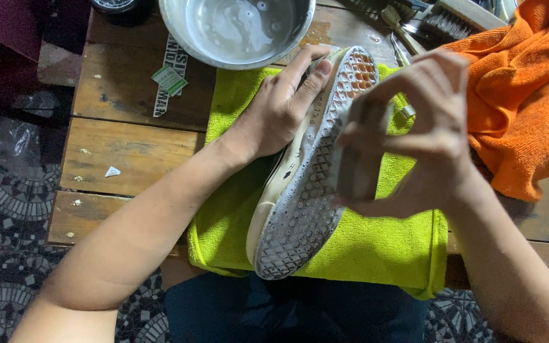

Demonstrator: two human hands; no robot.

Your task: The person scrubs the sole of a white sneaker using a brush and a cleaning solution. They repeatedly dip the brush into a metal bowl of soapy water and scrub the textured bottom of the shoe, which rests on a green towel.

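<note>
Rubber waffle sole of the white canvas shoe [306, 190] faces up on the lime-green microfibre cloth [376, 248] mid-counter; left hand [281, 108] grips its sidewall, right hand [427, 127] clenches a blurred grey scrub block [357, 159] w/ fingers — keep shoe braced, short firm strokes.

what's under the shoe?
A lime green towel lies under the shoe, spread on the wooden table. The left hand steadies the shoe, sole up. The towel beneath the shoe and hands is hidden.
</note>
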